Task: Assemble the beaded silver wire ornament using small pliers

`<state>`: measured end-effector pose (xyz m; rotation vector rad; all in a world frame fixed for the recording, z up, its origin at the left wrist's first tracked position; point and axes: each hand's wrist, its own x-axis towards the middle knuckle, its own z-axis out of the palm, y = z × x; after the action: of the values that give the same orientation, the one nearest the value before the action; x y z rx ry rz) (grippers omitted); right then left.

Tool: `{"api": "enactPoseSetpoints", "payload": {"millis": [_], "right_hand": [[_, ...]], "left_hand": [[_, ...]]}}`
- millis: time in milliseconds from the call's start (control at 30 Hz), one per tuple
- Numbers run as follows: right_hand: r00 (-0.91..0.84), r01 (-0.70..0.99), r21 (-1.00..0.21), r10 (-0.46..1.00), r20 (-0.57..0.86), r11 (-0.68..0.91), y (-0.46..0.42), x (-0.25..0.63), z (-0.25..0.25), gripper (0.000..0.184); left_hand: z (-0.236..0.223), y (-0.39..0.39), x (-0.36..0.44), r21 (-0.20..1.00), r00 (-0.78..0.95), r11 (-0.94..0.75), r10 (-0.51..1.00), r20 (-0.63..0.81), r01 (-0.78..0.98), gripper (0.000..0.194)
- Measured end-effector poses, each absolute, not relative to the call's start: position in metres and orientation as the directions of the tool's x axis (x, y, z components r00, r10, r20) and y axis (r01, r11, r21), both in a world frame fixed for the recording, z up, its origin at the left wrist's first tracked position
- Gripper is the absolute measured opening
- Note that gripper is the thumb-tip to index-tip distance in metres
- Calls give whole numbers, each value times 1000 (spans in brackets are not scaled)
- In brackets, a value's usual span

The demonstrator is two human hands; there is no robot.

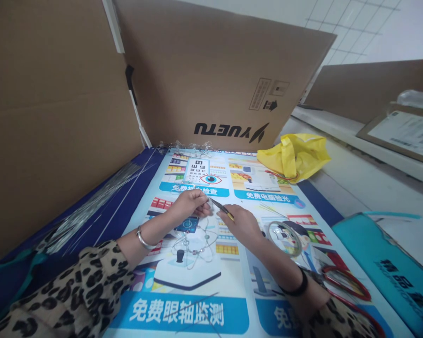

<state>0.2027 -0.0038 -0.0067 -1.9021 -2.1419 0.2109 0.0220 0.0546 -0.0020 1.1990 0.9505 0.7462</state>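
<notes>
- left hand (192, 203), with a silver bangle (143, 240) at the wrist, has thumb and fingers pinched together on a beaded wire piece (197, 251); the exact contact is too small to make out.
- right hand (242, 224) is curled around a slim, dark-tipped tool (221, 207) with some yellow on it, its tip just beside the left hand.
- beaded wire piece shows as loops with small beads, just below the left hand, over the printed sheet (229, 271); whether it hangs or lies there, i cannot tell.
- clear tape roll (297, 249) is beside the right forearm, with red-handled scissors (366, 295) nearer the person.
- thin wires (88, 211) lie at left; a yellow bag (289, 157) sits beyond the right hand.
</notes>
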Motion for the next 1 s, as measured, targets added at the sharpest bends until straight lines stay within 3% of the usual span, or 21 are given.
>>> {"api": "enactPoseSetpoints", "payload": {"millis": [300,600,1000], "right_hand": [[-85,955,-280,994,68,101,-3,202,-3,34],[-92,955,-269,986,140,127,-15,205,-7,32],[-249,932,-167,904,349,321,-40,213,-25,31]], "left_hand": [[5,52,23,979,428,198,883,-195,39,23],[0,54,1,983,486,-82,874,-8,163,27],[-7,49,-30,856,609,-404,781,139,323,21]]}}
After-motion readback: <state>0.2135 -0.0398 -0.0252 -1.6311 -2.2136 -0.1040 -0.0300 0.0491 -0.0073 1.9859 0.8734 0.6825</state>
